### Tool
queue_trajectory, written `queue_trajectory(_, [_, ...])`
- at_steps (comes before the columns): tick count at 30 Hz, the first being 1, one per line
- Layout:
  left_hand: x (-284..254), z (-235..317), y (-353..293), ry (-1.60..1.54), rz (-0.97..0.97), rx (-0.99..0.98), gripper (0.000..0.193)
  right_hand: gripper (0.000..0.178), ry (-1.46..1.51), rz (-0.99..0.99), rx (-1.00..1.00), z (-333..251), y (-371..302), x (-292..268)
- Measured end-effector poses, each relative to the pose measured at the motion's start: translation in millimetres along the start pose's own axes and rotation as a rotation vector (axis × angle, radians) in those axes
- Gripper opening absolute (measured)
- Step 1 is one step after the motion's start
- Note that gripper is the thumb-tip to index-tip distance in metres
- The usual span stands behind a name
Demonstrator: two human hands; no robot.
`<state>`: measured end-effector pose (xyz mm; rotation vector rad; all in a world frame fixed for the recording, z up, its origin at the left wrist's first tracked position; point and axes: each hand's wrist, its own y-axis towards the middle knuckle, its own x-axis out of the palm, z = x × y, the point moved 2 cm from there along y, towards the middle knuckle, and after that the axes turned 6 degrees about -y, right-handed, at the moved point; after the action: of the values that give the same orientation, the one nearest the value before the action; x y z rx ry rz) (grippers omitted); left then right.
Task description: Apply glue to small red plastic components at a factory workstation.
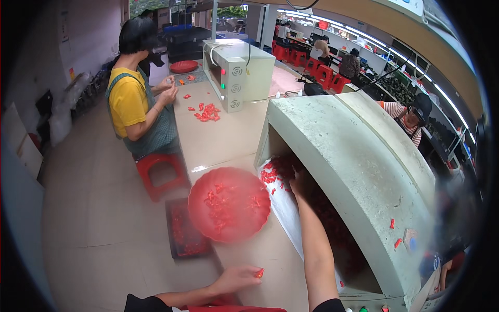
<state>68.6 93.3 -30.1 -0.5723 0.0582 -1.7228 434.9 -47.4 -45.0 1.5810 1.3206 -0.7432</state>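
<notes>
Left hand (239, 279) pinches a red piece (259, 273), a bowl (234, 235) beyond it; right hand (300, 184) — its grip too shadowed to tell — reaches beside loose pieces (269, 176) on a sheet (284, 207) (probably best gathered gently and low, so few scatter).

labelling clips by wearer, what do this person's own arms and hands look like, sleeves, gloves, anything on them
Black sleeves leave both forearms bare. The left hand is ungloved, with nothing visibly worn at its wrist. The right hand is shadowed, so finer detail there is unclear.
</notes>
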Motion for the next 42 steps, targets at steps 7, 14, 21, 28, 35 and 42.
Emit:
queue_trajectory(7, [-2.2,-2.6,-2.3,-0.044,-0.013,-0.019,0.035,0.051,-0.087,0.201,-0.144,6.1,-3.5,-5.7])
queue_trajectory(14, [-2.2,2.1,-3.0,0.016,0.03,0.024,0.029,0.055,-0.166,0.399,-0.316,12.3,-19.3,-22.3])
queue_trajectory(21, [0.3,4.4,-7.6,0.023,-0.011,0.126,0.03,0.015,0.153,-0.118,0.168,1.2,-181.7,-95.1])
queue_trajectory(28, [21.8,7.4,-25.2,-0.118,-0.088,0.06,0.032,0.017,-0.026,-0.132,0.238,19.1,-355.5,-143.0])
queue_trajectory(35, [48.3,-17.3,-44.9,-0.138,-0.243,0.105,0.032,0.021,0.185,0.086,0.421,50.5,-395.0,-179.3])
queue_trajectory(42, [62.7,-8.2,-47.6,-0.087,-0.285,0.067,0.034,0.017,0.284,0.002,0.493,55.5,-417.0,-184.0])
